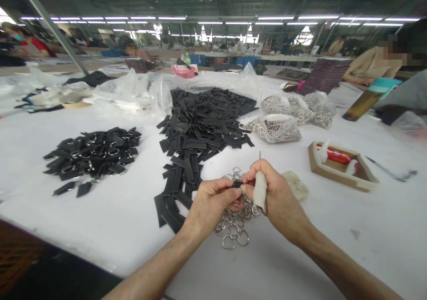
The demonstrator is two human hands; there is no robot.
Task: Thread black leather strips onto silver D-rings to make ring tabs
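My left hand (213, 200) and my right hand (271, 191) meet above a small heap of metal D-rings (233, 229) on the white table (100, 211). Both pinch a small black strap piece (237, 183) between their fingertips. My right hand also grips a white-handled tool (260, 189) with a thin dark tip pointing up. A large pile of flat black straps (200, 131) lies just beyond my hands. A smaller pile of black straps fitted with rings (95, 151) lies to the left.
Clear bags of metal rings (283, 122) sit at the back right. A shallow wooden tray (343, 166) holds a red tube. A pale pad (296, 184) lies beside my right hand. Plastic bags and other people at tables fill the background.
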